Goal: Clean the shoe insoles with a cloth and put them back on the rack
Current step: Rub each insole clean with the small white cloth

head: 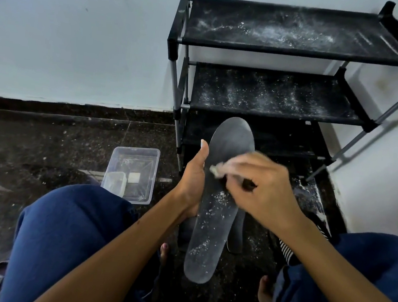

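Insole, dark grey, long flat foam shape point(211, 226), runs lengthwise away from the person: heel end low & near, betw. the knees, toe end up toward the black metal-and-fabric shoe rack point(279, 48). That long axis is what the coming wipe turns on, in my view: strokes need to travel down it, from mid section toward the heel, since white specks sit mostly on the lower half while the toe half looks cleaner.

Left hand point(193, 177) holds the insole by its left edge, about mid-length; thumb lies straight up along the edge, other fingers go behind & are hidden, so can't tell how they lie. Right hand point(261, 185) is over the top face, just above the speckled part, fingers curled & bunched onto a small pale cloth point(215, 170) pressed to the insole; it's blurred, so exact pinch unclear. Right hand is the one nearer the dirt; specks lie below & toward the person from its fingertips.

A second dark insole point(237, 232) lies on the floor just right of & partly behind the held one. Rack shelves carry white dust, no insoles on them yet. Clear plastic tub point(143, 154) stands on the dark speckled floor point(44, 145), left of the hands, well apart.

Judgement: cleaning step in hand, return to rack not yet begun.
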Motion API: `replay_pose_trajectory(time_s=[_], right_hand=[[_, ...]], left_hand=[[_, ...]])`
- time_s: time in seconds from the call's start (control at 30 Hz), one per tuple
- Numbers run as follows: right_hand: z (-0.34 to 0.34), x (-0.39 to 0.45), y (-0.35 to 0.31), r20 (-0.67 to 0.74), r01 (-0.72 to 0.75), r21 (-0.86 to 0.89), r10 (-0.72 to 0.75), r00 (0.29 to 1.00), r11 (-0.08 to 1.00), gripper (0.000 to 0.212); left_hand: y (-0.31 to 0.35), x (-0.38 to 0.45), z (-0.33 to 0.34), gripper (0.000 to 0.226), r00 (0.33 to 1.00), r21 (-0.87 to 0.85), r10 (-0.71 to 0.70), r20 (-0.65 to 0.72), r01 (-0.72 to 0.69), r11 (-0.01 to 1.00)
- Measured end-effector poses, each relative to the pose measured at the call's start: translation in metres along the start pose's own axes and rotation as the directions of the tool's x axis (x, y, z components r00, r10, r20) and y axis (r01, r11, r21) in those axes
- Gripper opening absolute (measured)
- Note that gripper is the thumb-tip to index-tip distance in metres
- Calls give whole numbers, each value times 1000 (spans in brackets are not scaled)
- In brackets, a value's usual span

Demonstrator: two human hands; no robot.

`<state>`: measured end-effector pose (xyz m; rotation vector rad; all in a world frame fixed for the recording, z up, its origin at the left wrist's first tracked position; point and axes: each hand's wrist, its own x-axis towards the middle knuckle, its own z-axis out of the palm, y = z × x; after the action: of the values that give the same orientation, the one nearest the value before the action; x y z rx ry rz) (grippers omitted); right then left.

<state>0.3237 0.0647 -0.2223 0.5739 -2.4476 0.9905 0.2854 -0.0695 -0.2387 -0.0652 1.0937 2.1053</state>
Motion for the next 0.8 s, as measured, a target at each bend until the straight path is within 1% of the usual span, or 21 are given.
replay_pose_trajectory(time_s=[0.03, 0.07, 0.1, 0.13, 0.2, 0.3, 0.33, 0.37, 0.4, 0.43, 0.5, 0.53, 0.57, 0.67, 0.8], right_hand=[[0, 4, 2, -68, 9, -82, -14, 998, 997, 19], [1, 6, 3, -108, -2, -162, -16, 994, 987, 20], [4, 8, 4, -120, -18, -214, -8, 993, 977, 20], [6, 7, 5, -109, -25, -227, 0, 994, 974, 21], [10, 2, 3, -38, -13, -176, 6, 999, 984, 21], [14, -7, 1, 104, -4, -53, 9, 995, 999, 19], [14, -8, 0, 140, -12, -18, 15, 990, 1000, 18], [14, -8, -2, 148, -17, 15, 15, 989, 1000, 18], [14, -7, -3, 112, -13, 41, 8, 994, 999, 17], [13, -4, -2, 43, -7, 48, 5, 999, 999, 16], [10, 4, -1, -112, -19, -19, 17, 994, 1000, 16], [10, 7, 0, -149, -27, -61, 18, 989, 998, 17], [10, 8, 0, -147, -21, -91, 7, 989, 996, 17], [18, 1, -3, -22, 27, -81, -29, 999, 996, 19], [19, -6, -6, 106, 14, 11, -16, 994, 1000, 17]], left_hand=[[0, 0, 3, 77, 1000, -10, -7, 15, 7, 1000], [-1, 0, 4, 76, 1000, -18, -13, 28, 13, 1000], [-2, 0, 5, 75, 999, -22, -16, 28, 16, 1000], [-3, 0, 4, 76, 1000, -24, -16, 16, 17, 1000], [-5, 2, 1, 79, 999, -44, -34, -1, 34, 998], [-4, 4, -5, 86, 999, -99, -38, -27, 35, 994], [-3, 4, -6, 89, 999, -113, -42, -21, 39, 993], [-2, 4, -7, 91, 999, -121, -49, -10, 47, 992], [0, 4, -7, 93, 998, -119, -55, -6, 54, 991], [0, 3, -6, 94, 998, -111, -60, 1, 59, 992], [-1, 3, -3, 94, 997, -101, -71, 29, 74, 992], [-2, 3, -1, 93, 996, -103, -77, 36, 80, 991], [-3, 3, 0, 92, 996, -110, -78, 36, 81, 991], [-5, 4, -2, 92, 997, -126, -72, 15, 73, 989], [-2, 4, -9, 88, 997, -105, -69, -22, 66, 992]])
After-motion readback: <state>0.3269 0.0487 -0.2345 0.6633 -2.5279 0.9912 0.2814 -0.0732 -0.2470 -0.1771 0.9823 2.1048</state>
